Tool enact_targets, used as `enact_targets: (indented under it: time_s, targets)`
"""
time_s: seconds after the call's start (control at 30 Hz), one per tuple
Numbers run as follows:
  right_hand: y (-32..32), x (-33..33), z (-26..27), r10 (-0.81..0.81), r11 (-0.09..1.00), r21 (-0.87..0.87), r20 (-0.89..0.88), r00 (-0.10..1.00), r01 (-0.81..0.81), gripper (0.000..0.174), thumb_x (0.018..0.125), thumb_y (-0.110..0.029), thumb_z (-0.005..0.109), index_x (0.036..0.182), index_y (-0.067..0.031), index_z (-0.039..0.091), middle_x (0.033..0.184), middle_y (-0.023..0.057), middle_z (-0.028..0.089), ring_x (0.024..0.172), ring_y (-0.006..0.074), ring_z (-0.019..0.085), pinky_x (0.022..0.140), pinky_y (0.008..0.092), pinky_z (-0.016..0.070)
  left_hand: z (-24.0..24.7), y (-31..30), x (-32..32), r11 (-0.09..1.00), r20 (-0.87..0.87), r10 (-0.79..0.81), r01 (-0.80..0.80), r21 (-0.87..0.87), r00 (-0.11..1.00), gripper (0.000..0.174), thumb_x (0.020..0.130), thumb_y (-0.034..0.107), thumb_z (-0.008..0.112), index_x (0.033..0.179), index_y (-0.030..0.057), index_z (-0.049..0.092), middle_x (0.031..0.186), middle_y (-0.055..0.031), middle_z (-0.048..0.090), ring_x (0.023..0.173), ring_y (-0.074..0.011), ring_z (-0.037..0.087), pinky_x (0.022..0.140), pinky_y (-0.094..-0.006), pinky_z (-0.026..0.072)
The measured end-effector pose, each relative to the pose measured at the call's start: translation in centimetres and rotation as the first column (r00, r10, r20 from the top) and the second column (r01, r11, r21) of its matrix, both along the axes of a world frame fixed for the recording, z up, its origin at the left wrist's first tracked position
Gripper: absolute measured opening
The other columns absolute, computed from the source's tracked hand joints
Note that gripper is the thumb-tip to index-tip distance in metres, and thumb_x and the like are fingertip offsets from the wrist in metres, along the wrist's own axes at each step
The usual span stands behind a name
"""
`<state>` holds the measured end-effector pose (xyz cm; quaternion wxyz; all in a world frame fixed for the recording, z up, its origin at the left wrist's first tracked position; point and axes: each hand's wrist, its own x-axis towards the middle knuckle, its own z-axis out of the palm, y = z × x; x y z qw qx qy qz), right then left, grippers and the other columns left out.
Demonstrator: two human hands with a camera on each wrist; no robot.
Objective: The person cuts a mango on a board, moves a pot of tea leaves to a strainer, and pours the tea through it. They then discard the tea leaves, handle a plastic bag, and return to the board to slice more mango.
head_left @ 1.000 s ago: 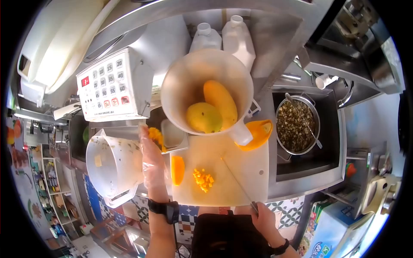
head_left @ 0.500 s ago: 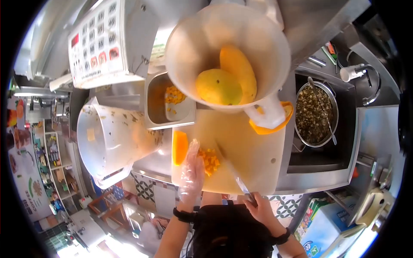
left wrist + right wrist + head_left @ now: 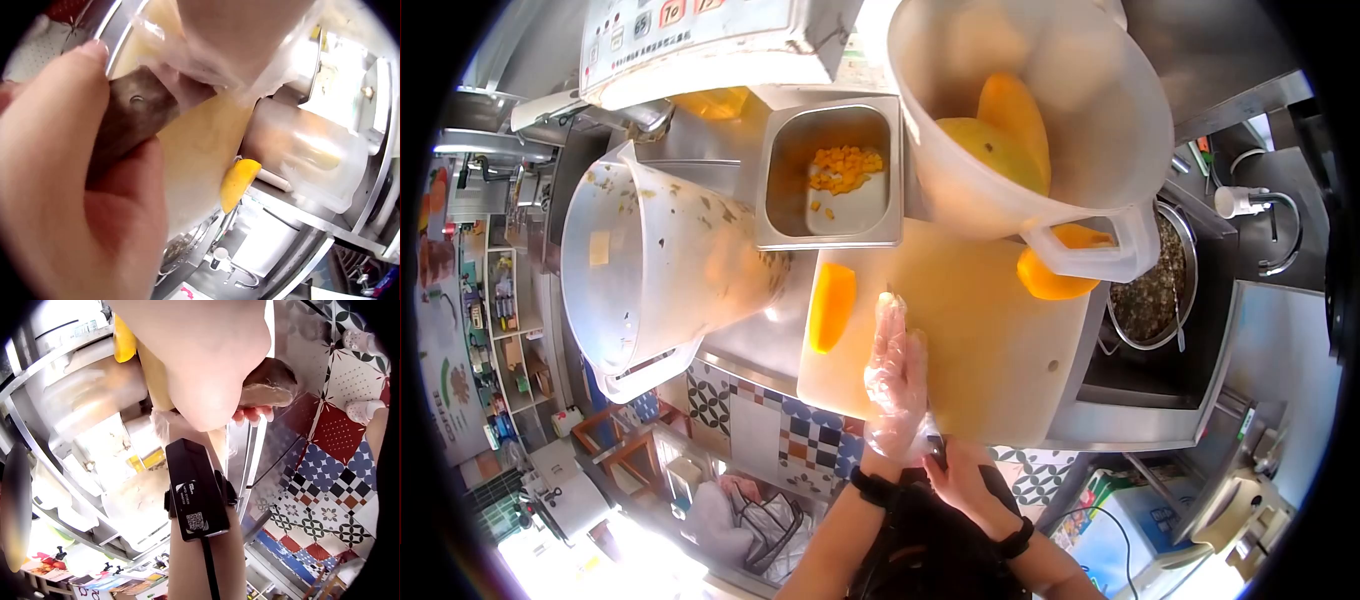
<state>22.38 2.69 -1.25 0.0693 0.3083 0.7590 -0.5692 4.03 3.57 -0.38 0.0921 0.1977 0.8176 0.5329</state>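
My left hand (image 3: 897, 375), in a clear plastic glove, lies over the cutting board (image 3: 1000, 340) with its fingers straight and close together. It covers most of the knife blade, and no diced pieces show around it. Just below, my bare right hand (image 3: 962, 482) grips the knife handle. The left wrist view shows that hand (image 3: 81, 169) curled round the dark brown handle (image 3: 134, 106), close to the glove. A thick orange mango slice (image 3: 832, 308) rests on the board's left side. Diced mango (image 3: 845, 168) lies in the steel pan (image 3: 772, 215) behind the board.
A pitcher (image 3: 1090, 110) with whole mangoes stands at the board's back right, beside another mango piece (image 3: 1055, 280). To the left is a stained pitcher (image 3: 670, 265). The sink (image 3: 1145, 385) at right holds a bowl of dark food (image 3: 1145, 290). A white keypad device (image 3: 720, 50) is behind.
My left hand has come from beside the steel pan onto the board, over the area of the diced pieces. My right hand has moved left with the knife, and the head view has shifted.
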Motion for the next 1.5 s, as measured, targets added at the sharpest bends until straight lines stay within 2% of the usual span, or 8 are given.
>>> enact_targets:
  time_s: [0.3, 0.67, 0.93, 1.0, 1.07, 1.23, 1.37, 1.5]
  targets:
    - [2.0, 1.4, 5.3, -0.028, 0.922, 0.384, 0.187, 0.982, -0.047, 0.039, 0.075, -0.011, 0.064, 0.109, -0.0028, 0.047, 0.088, 0.0155, 0.059, 0.071, 0.0331, 0.060, 0.055, 0.0402, 0.0488, 7.1, 3.1, -1.2, 0.648, 0.937, -0.175, -0.682, 0.340, 0.302, 0.037, 0.097, 0.026, 0.044, 0.128, 0.0057, 0.049, 0.126, -0.0033, 0.049, 0.123, -0.0153, 0.042, 0.105, -0.0263, 0.0310]
    - [3.1, 6.9, 6.8, -0.098, 0.734, 0.677, 0.177, 0.979, -0.049, 0.038, 0.064, -0.012, 0.068, 0.101, -0.0063, 0.059, 0.086, 0.0097, 0.055, 0.068, 0.0281, 0.058, 0.057, 0.0367, 0.0464, 7.9, 1.9, -9.1, 0.415, 0.683, -0.335, -0.549, 0.725, 0.649, 0.041, 0.097, 0.026, 0.040, 0.127, -0.0018, 0.046, 0.130, -0.0129, 0.050, 0.122, -0.0235, 0.046, 0.106, -0.0352, 0.0339]
    - [3.6, 6.7, 6.3, -0.109, 0.871, 0.491, 0.123, 0.986, 0.035, 0.034, 0.072, -0.014, 0.069, 0.102, -0.0051, 0.059, 0.074, 0.0101, 0.058, 0.060, 0.0285, 0.060, 0.050, 0.0366, 0.0474, 7.2, 3.6, -15.9, 0.902, 0.325, -0.019, -0.124, 0.414, 0.945, 0.057, 0.098, 0.042, 0.029, 0.137, 0.0001, 0.034, 0.144, -0.0124, 0.031, 0.135, -0.0211, 0.026, 0.111, -0.0335, 0.0190]
    - [3.7, 5.6, 6.0, -0.124, 0.911, 0.396, -0.012, 0.992, 0.119, 0.033, 0.075, -0.017, 0.069, 0.103, -0.0046, 0.058, 0.074, 0.0115, 0.060, 0.059, 0.0293, 0.060, 0.050, 0.0368, 0.0479, 9.4, 2.7, -15.1, 0.257, 0.566, -0.605, -0.536, 0.804, 0.560, 0.055, 0.099, 0.039, 0.032, 0.137, 0.0004, 0.034, 0.143, -0.0119, 0.034, 0.134, -0.0207, 0.028, 0.111, -0.0347, 0.0211]
    - [3.4, 5.2, 5.7, -0.115, 0.944, 0.310, -0.021, 0.993, 0.116, 0.031, 0.078, -0.018, 0.069, 0.104, -0.0043, 0.058, 0.075, 0.0128, 0.062, 0.060, 0.0298, 0.061, 0.051, 0.0364, 0.0486, 10.0, 1.3, -13.8, 0.097, 0.480, -0.759, -0.653, 0.751, 0.440, 0.051, 0.099, 0.037, 0.034, 0.134, 0.0008, 0.037, 0.138, -0.0114, 0.038, 0.130, -0.0204, 0.033, 0.109, -0.0352, 0.0240]
    - [3.9, 3.5, 5.4, -0.234, 0.944, 0.228, -0.043, 0.971, 0.238, 0.029, 0.080, -0.017, 0.068, 0.103, -0.0031, 0.059, 0.075, 0.0136, 0.063, 0.063, 0.0287, 0.064, 0.053, 0.0337, 0.0496, 7.3, -2.2, -9.5, 0.928, 0.320, -0.166, 0.038, 0.371, 0.933, 0.039, 0.098, 0.030, 0.039, 0.123, 0.0023, 0.051, 0.121, -0.0098, 0.054, 0.113, -0.0199, 0.050, 0.103, -0.0351, 0.0330]
    - [6.4, 3.1, 4.8, -0.237, 0.964, 0.142, 0.076, 0.969, 0.225, 0.025, 0.083, -0.018, 0.066, 0.100, -0.0018, 0.058, 0.070, 0.0133, 0.062, 0.059, 0.0286, 0.063, 0.054, 0.0325, 0.0487, 4.6, -5.4, -5.1, 0.998, 0.743, -0.070, 0.042, 0.056, 0.666, 0.022, 0.090, 0.012, 0.054, 0.110, 0.0036, 0.055, 0.094, -0.0066, 0.056, 0.088, -0.0161, 0.056, 0.080, -0.0276, 0.0468]
    - [8.2, 2.6, 5.1, -0.172, 0.978, -0.087, 0.186, 0.967, 0.191, 0.026, 0.084, -0.019, 0.065, 0.100, -0.0005, 0.056, 0.068, 0.0146, 0.061, 0.058, 0.0314, 0.061, 0.055, 0.0322, 0.0479, 2.4, -6.3, -0.9, 0.857, 0.221, -0.256, 0.327, -0.399, 0.941, 0.041, 0.078, 0.000, 0.064, 0.116, 0.0040, 0.048, 0.087, -0.0099, 0.056, 0.078, -0.0189, 0.059, 0.068, -0.0283, 0.0494]
